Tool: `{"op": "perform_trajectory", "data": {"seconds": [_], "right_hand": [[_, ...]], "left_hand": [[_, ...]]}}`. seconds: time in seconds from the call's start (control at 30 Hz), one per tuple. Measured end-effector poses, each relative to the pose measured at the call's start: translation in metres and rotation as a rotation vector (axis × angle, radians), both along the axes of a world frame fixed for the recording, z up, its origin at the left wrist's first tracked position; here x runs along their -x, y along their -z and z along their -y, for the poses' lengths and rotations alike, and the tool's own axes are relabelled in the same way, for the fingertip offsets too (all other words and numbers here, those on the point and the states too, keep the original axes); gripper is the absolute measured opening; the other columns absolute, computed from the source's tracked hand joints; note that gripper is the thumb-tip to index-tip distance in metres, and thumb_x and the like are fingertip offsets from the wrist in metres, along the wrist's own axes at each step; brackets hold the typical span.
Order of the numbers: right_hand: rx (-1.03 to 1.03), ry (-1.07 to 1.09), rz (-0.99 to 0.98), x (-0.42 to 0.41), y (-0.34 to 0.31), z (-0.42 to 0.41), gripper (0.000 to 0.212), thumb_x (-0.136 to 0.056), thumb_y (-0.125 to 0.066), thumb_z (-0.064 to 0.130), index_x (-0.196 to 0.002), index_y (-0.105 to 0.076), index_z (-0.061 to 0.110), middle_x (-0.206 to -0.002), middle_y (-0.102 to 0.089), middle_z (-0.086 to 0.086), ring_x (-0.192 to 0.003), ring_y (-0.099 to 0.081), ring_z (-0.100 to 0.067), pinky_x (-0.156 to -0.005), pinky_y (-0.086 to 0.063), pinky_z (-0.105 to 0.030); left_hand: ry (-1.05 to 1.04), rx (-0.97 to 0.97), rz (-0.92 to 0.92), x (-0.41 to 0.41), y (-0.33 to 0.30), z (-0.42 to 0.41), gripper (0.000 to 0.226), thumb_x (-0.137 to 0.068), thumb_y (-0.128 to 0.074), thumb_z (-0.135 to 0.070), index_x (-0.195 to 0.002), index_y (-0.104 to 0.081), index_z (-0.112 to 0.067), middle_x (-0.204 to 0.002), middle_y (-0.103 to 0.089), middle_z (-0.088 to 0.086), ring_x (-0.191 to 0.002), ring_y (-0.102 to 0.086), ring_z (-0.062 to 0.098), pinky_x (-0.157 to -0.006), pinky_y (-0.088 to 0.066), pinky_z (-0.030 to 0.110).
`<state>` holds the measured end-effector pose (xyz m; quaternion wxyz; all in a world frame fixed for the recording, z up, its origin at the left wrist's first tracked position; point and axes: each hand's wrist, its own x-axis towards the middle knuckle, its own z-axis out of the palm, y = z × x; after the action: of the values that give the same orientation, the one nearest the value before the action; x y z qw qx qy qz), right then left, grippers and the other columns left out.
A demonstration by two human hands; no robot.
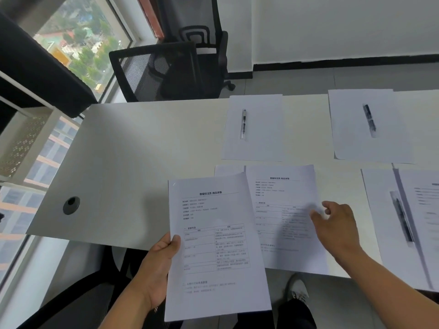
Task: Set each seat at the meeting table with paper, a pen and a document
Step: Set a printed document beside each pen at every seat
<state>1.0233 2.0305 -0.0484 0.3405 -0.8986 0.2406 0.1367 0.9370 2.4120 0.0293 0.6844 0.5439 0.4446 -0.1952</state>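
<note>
- Document [213, 245], printed sheet, is up in the left hand [156, 269] at lower centre of the frame, thumb curled over its left edge, the grip pinching the page; it hangs out past the near edge of the bench [133, 148].
- Second document [285, 217] lies flat on the bench just right of the held one, its left side tucked under the held page in this view.
- Right hand [337, 224] is over that flat sheet's right edge, fingers spread and loosely bent, blurred; nothing in its grip, and I cannot tell if the fingertips touch the paper.
- Upper centre: a blank paper [254, 129] with a pen [243, 123] lying lengthwise on it, beyond the flat document, a strip of bare bench between.
- Upper right: another blank sheet [365, 127] carrying a second pen [369, 121], blurred.
- Far right edge: a further set of sheets [408, 224] with a dark pen [402, 219] on it, smeared.
- Left half of the bench is wide bare surface, only a round cable port [71, 205] near the left corner.
- Two black mesh chairs [171, 70] stand behind the far edge, upper centre; window [78, 43] at upper left.
</note>
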Motion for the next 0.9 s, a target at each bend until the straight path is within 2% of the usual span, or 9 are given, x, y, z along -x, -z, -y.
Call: {"op": "perform_trajectory", "data": {"seconds": [0.1,0.27,0.4,0.5,0.57,0.63,0.67,0.73,0.9], "right_hand": [[0.001,-0.051,0.061,0.009,-0.012,-0.005,0.050,-0.103,-0.066,0.039,-0.144,-0.058,0.012,-0.143,-0.051,-0.013,-0.128,-0.056,-0.031,-0.103,-0.051,-0.047],[-0.227,-0.139,0.053,0.016,-0.048,-0.021,0.023,-0.106,-0.058,0.047,-0.108,-0.067,0.026,-0.111,-0.067,0.008,-0.097,-0.062,-0.006,-0.083,-0.047,-0.030],[-0.396,-0.156,-0.014,0.019,-0.077,-0.020,0.035,-0.106,-0.051,0.057,-0.093,-0.066,0.027,-0.093,-0.070,0.015,-0.083,-0.066,-0.007,-0.074,-0.050,-0.028],[-0.431,-0.141,0.019,0.018,-0.093,-0.008,0.049,-0.104,-0.054,0.057,-0.077,-0.041,0.018,-0.070,-0.046,0.008,-0.062,-0.040,-0.012,-0.062,-0.035,-0.028],[-0.467,-0.103,0.027,0.017,-0.099,0.002,0.051,-0.102,-0.057,0.058,-0.078,-0.038,0.017,-0.070,-0.046,0.000,-0.064,-0.039,-0.014,-0.062,-0.035,-0.031],[-0.514,-0.063,0.032,0.016,-0.107,0.015,0.057,-0.096,-0.056,0.067,-0.088,-0.052,0.010,-0.085,-0.067,-0.007,-0.071,-0.060,-0.020,-0.068,-0.051,-0.038],[-0.526,-0.046,0.040,0.016,-0.111,0.021,0.062,-0.093,-0.055,0.070,-0.098,-0.058,0.008,-0.096,-0.073,-0.009,-0.082,-0.070,-0.028,-0.075,-0.058,-0.043],[-0.567,0.000,0.052,0.016,-0.120,0.034,0.070,-0.091,-0.055,0.072,-0.110,-0.059,0.005,-0.110,-0.073,-0.015,-0.102,-0.071,-0.042,-0.087,-0.062,-0.056],[-0.629,0.108,0.140,0.012,-0.154,0.079,0.047,-0.105,-0.059,0.050,-0.118,-0.063,0.005,-0.112,-0.077,-0.012,-0.109,-0.071,-0.042,-0.097,-0.059,-0.062]], "left_hand": [[0.038,0.013,0.025,-0.006,-0.005,0.012,0.033,-0.116,-0.048,-0.023,-0.140,-0.071,-0.022,-0.133,-0.077,0.013,-0.122,-0.074,0.041,-0.107,-0.055,0.065],[0.107,0.038,0.075,-0.026,-0.017,0.041,0.034,-0.116,-0.048,-0.024,-0.142,-0.069,-0.019,-0.134,-0.077,0.015,-0.121,-0.075,0.041,-0.107,-0.055,0.064],[0.144,0.056,0.121,-0.042,-0.031,0.070,0.034,-0.116,-0.047,-0.022,-0.142,-0.069,-0.017,-0.134,-0.077,0.016,-0.120,-0.075,0.043,-0.108,-0.054,0.067],[0.176,0.080,0.154,-0.054,-0.046,0.096,0.035,-0.116,-0.046,-0.024,-0.142,-0.069,-0.019,-0.136,-0.076,0.016,-0.122,-0.074,0.043,-0.108,-0.054,0.067],[0.191,0.082,0.180,-0.061,-0.055,0.113,0.035,-0.116,-0.046,-0.024,-0.143,-0.069,-0.019,-0.136,-0.076,0.016,-0.122,-0.074,0.043,-0.106,-0.055,0.065],[0.212,0.089,0.208,-0.069,-0.065,0.131,0.035,-0.116,-0.046,-0.023,-0.143,-0.068,-0.018,-0.136,-0.076,0.016,-0.122,-0.074,0.043,-0.106,-0.056,0.064],[0.230,0.092,0.225,-0.072,-0.070,0.140,0.036,-0.116,-0.046,-0.023,-0.144,-0.068,-0.018,-0.137,-0.076,0.015,-0.123,-0.074,0.042,-0.107,-0.055,0.064],[0.264,0.086,0.253,-0.080,-0.083,0.158,0.036,-0.117,-0.046,-0.023,-0.143,-0.069,-0.020,-0.136,-0.076,0.013,-0.123,-0.074,0.040,-0.107,-0.056,0.063],[0.380,0.048,0.349,-0.100,-0.118,0.211,0.036,-0.118,-0.041,-0.023,-0.141,-0.069,-0.019,-0.135,-0.077,0.010,-0.122,-0.076,0.035,-0.103,-0.059,0.058]]}}
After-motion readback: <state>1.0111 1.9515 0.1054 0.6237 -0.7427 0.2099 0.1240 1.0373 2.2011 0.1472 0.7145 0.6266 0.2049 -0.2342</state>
